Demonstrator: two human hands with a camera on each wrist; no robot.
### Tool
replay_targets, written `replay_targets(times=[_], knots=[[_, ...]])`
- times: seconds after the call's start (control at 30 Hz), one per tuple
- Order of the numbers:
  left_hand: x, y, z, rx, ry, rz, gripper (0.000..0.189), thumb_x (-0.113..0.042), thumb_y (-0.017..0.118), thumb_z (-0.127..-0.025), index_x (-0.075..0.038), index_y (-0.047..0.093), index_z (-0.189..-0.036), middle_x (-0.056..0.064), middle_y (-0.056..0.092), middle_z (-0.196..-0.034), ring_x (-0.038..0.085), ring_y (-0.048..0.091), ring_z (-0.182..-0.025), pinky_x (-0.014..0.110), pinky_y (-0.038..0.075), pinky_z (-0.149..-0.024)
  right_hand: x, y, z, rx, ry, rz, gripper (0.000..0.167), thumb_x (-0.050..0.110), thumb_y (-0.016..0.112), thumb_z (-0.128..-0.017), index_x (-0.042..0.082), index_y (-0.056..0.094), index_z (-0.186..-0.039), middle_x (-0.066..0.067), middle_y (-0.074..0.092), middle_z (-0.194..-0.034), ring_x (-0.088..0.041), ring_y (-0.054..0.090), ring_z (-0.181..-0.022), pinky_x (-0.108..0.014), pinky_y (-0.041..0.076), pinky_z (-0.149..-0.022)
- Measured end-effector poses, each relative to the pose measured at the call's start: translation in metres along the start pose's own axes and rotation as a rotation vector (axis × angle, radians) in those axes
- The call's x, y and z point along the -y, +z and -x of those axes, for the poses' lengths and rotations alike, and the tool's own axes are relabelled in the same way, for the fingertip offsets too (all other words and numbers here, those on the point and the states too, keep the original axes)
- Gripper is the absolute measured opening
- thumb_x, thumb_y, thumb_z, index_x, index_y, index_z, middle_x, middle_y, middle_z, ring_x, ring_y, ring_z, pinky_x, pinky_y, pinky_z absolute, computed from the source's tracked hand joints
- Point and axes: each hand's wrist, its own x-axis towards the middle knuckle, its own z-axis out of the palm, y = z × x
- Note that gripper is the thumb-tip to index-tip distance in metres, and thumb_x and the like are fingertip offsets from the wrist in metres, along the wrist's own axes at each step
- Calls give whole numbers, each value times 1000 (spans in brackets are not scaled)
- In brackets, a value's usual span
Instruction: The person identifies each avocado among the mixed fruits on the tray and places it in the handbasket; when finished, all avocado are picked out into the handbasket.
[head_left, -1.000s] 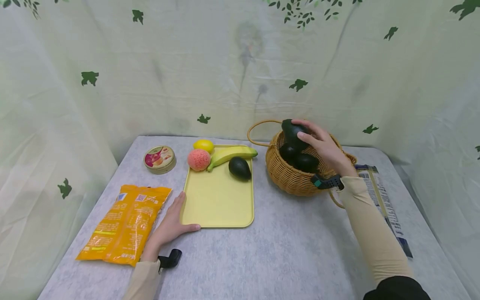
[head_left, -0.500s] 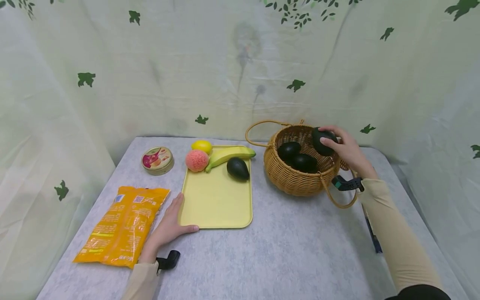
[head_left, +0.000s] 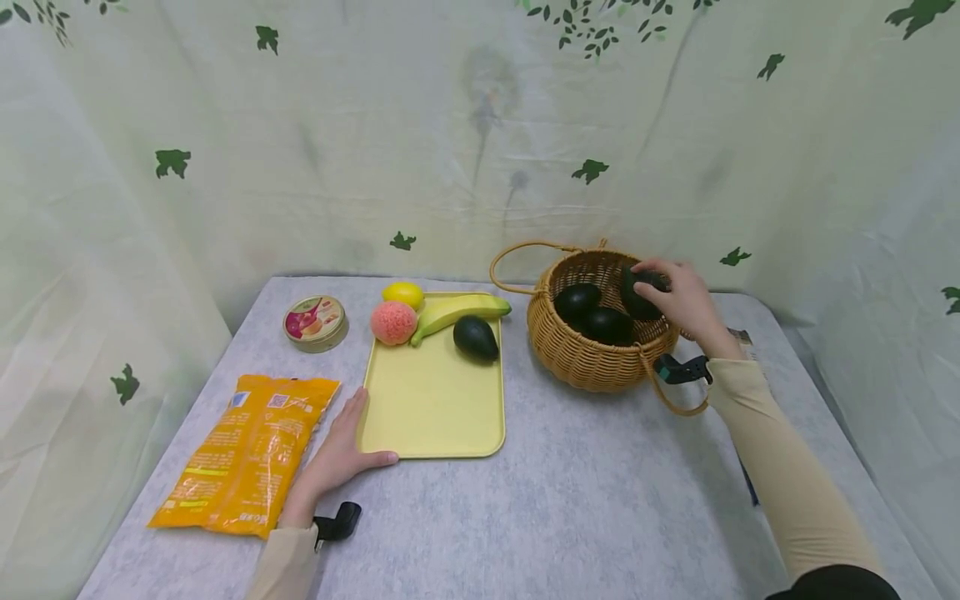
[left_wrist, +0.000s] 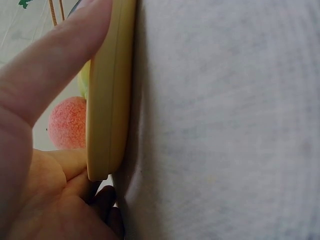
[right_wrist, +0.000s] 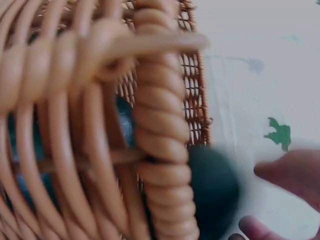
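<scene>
My left hand (head_left: 337, 454) rests against the near left corner of a yellow tray (head_left: 431, 417), thumb along the front rim and fingers along the left side. My right hand (head_left: 682, 304) is at the right side of a wicker basket (head_left: 600, 367), over a dark green avocado (head_left: 637, 293). In the right wrist view, the thumb and fingertips stand slightly apart from this blurred avocado (right_wrist: 212, 192). Two more dark avocados (head_left: 607, 326) lie in the basket. On the tray are another avocado (head_left: 476, 338) and a banana (head_left: 457, 312); a pink peach (head_left: 393, 322) sits at its far left corner.
A lemon (head_left: 403, 293) lies behind the peach. A round tin (head_left: 315, 322) stands at the back left, and an orange packet (head_left: 247, 454) lies beside my left forearm. Two looped handles (head_left: 517, 265) stick out from the basket. My right sleeve mostly hides a printed packet (head_left: 741, 337).
My right hand carried the avocado rightward from above the basket's middle, then lowered it into the right side; its fingers now stand off it. My left hand has stayed at the tray.
</scene>
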Motion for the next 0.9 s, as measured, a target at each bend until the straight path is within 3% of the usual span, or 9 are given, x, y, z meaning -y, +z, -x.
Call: replay_targets(times=[0.13,0.27,0.47,0.7,0.9], knots=[[0,0,0,1,-3,1,121,-42,81,-74,3,-1,-151,25,-1,-156,42,1,-141,59,8,-110,5,3,0,-28,-7,13,31,14,57,-96,0,56,-124,-27,44,-122,-42,42,-109,-58,38,-87],[0,0,0,0,-2,1,121,-43,81,-74,3,-1,-151,25,-1,-156,42,1,-142,59,7,-110,9,7,-1,17,-28,-38,34,17,57,-97,-1,54,-126,-27,44,-123,-42,46,-111,-56,39,-92],[-1,0,1,1,7,10,121,-41,81,-74,4,-1,-151,26,-1,-156,42,1,-141,59,7,-110,18,11,0,71,-18,-275,40,22,56,-98,1,50,-132,-18,51,-130,-33,49,-117,-51,40,-96],[0,0,1,1,7,8,121,-41,81,-74,4,0,-151,25,-1,-156,42,1,-142,59,7,-110,42,24,3,125,-33,-532,41,22,54,-99,4,47,-134,-12,48,-133,-27,50,-116,-44,42,-98],[-1,0,1,-2,4,6,121,-42,81,-74,3,0,-151,24,-1,-157,41,1,-142,58,7,-111,66,46,1,215,-105,-711,41,18,53,-99,0,44,-136,-20,42,-138,-31,48,-119,-48,41,-99]])
